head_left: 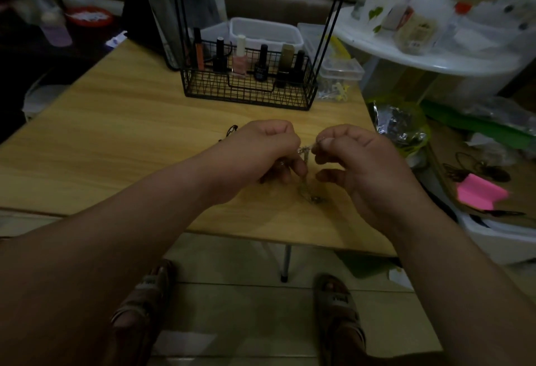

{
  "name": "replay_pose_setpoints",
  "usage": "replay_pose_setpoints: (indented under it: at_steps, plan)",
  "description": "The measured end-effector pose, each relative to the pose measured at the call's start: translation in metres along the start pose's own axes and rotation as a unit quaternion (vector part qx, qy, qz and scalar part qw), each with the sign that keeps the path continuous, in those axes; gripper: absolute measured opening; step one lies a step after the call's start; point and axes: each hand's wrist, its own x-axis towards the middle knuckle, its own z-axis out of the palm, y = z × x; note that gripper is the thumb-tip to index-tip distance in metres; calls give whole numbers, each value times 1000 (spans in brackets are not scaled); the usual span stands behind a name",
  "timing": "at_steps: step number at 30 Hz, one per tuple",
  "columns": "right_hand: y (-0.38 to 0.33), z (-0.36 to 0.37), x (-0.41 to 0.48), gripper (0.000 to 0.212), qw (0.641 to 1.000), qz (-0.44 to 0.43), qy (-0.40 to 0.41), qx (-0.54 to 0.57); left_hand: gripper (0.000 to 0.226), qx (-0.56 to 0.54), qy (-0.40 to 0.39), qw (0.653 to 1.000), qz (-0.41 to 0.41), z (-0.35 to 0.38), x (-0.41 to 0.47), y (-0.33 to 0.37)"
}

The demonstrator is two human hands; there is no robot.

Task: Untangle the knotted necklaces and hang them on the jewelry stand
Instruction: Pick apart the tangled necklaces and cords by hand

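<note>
A thin silvery knotted necklace [305, 159] hangs between my two hands above the wooden table [121, 121], and its loose end lies in a small heap on the tabletop. My left hand [269, 150] has its fingers curled and pinches the chain from the left. From the right, my right hand [351, 156] pinches the chain between thumb and forefinger. The black jewelry stand [249, 87] is at the back of the table: a wire basket with two thin black rods rising out of the frame. A dark second piece of jewelry [230, 131] lies just behind my left hand.
The stand's basket holds several nail polish bottles [240, 58]. Clear plastic boxes [265, 31] sit behind it. A cluttered white round table [429, 46] stands at the right, with bags and a pink paper [481, 191] on the floor side. My sandalled feet show below the table edge.
</note>
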Motion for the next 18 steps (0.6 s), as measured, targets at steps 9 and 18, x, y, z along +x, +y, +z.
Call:
replay_pose_setpoints:
  at_steps: [9, 18]
  plan:
    - [-1, -7, -2, 14, 990, 50, -125, -40, 23, 17, 1, 1000, 1, 4, 1, -1]
    - [-3, 12, -8, 38, 980, -25, 81, -182, 27, -20, 0, 1000, -9, 4, 1, -2]
